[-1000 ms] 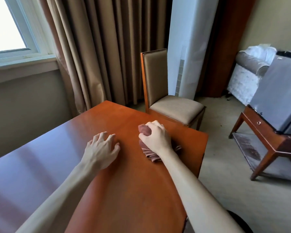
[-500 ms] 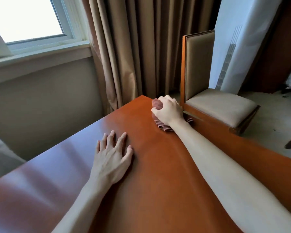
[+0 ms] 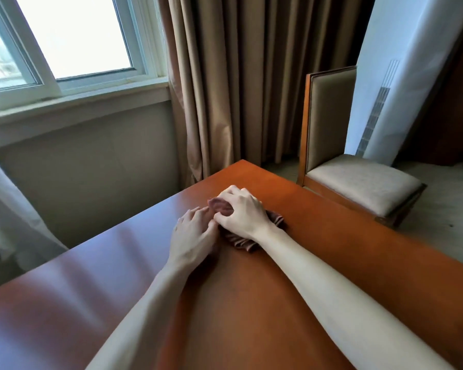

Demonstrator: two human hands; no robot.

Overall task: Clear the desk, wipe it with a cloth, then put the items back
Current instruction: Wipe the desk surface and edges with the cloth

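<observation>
- Right hand [image 3: 239, 210]: fingers curled over a bunched reddish-brown cloth [image 3: 242, 240], with the thumb tucked against a raised fold of it; the hand presses the cloth down onto the desk [image 3: 332, 263].
- Left hand [image 3: 193, 233]: palm down on the desk just beside the right hand, fingers straight and lightly fanned, holding nothing; its fingertips [image 3: 198, 210] reach the near edge of the cloth, though actual contact with the fabric cannot be told.
- Cloth: lies on the desk toward the far corner, mostly hidden under the right hand; folded layers stick out below the right wrist and a rounded lump shows between thumb and forefinger.
- Desk: glossy orange-brown wood, with pale window reflections across its left half; both bare forearms stretch over it from the lower edge of the view.
- Chair [image 3: 356, 180]: wooden frame with beige padded seat and back, standing on the floor beyond the desk's right edge, apart from it.
- Curtain [image 3: 238, 84]: brown, hanging in long folds behind the far corner of the desk.
- Window [image 3: 72, 36]: white-framed, bright, upper left, above a pale sill.
- White tall unit [image 3: 401, 76]: upright and vented, behind the chair at the right.
</observation>
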